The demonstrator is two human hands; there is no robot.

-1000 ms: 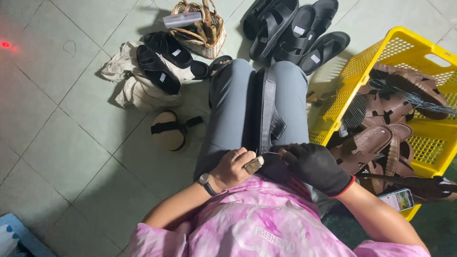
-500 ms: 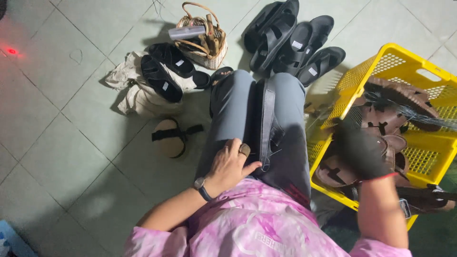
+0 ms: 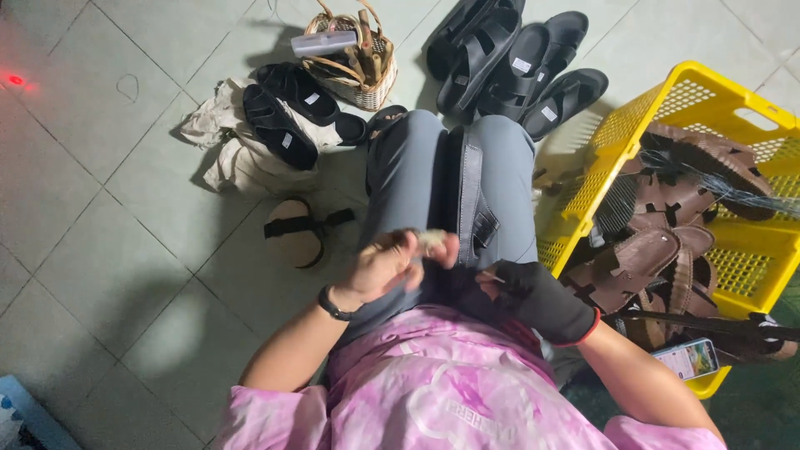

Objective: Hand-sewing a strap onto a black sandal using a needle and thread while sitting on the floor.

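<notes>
The yellow crate [image 3: 658,125] at the person's right holds brown sandals [image 3: 667,250] in a heap, some spilling over its near rim; a phone [image 3: 688,358] lies by its corner. A wicker basket [image 3: 354,79] beyond the knees carries a pale flat object across its top — its inside is hidden. A dark sandal [image 3: 468,196] lies along the lap. The left hand [image 3: 387,265] pinches a small pale lump at the fingertips. The gloved right hand [image 3: 537,296] is curled beside it on the lap — whether it grips anything cannot be told. Black sandals [image 3: 517,58] lie on the floor, the farthest cut off at the top edge.
</notes>
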